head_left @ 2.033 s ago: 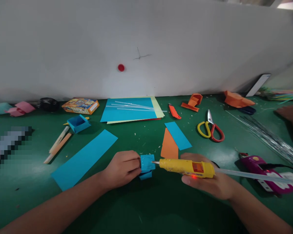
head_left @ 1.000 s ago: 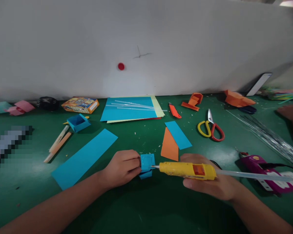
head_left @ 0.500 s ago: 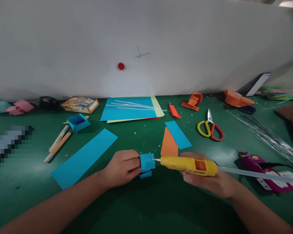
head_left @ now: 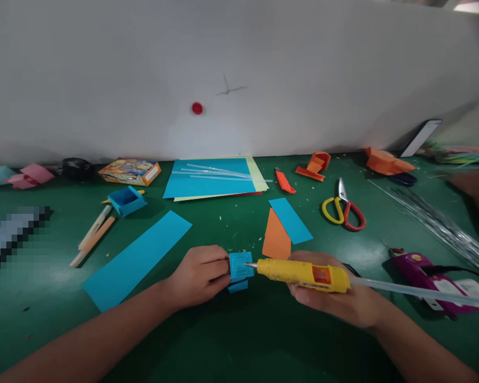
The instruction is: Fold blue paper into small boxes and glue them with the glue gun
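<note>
My left hand is closed around the left side of a small folded blue paper piece, whose top face points up at me. In my right hand is a yellow hot glue gun, with a long clear glue stick sticking out of its back end. The gun's metal nozzle is over the blue paper's top face; whether it touches cannot be made out. Beyond the gun lie an orange paper piece and a short blue paper strip. A long blue strip lies left of my left hand.
Scissors and a red cutter lie farther back. A purple power strip sits at right near clear glue sticks. Paper sheets, a blue paper box and an orange carton are behind. Another person's hand shows far right.
The glue gun in my right hand has shifted slightly left and down, its nozzle now farther over the blue paper piece. My left hand has stayed in place. The other person's hand moved a little.
</note>
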{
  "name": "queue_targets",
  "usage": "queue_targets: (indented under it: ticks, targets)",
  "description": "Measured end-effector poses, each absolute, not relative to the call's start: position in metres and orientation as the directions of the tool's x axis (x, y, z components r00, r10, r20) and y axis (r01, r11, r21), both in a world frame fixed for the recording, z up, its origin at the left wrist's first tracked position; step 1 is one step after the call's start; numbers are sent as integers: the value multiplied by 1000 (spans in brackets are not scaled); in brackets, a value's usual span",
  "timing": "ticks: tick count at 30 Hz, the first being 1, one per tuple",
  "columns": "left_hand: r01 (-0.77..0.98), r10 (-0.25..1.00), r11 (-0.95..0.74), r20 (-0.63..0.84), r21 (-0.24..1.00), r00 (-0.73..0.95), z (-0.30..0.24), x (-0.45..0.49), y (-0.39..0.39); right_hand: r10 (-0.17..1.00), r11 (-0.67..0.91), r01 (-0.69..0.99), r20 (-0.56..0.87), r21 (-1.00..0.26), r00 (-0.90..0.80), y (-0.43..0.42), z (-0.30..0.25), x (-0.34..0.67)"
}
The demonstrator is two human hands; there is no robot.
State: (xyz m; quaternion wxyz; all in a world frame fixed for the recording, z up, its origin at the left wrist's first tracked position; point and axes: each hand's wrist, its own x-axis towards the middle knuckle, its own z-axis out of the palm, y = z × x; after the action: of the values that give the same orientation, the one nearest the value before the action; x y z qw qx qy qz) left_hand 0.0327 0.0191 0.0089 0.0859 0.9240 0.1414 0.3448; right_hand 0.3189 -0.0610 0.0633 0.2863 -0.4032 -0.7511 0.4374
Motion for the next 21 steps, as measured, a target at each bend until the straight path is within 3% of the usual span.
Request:
queue_targets:
  ticks: [8,21]
  targets:
    - [204,308,-951,627,234,716,9,34,20,860,253,323,60,-912,-506,-61,61,316]
    - [194,283,-959,639,208,715,9,35,19,869,314,381,102,-870,-484,-64,55,309]
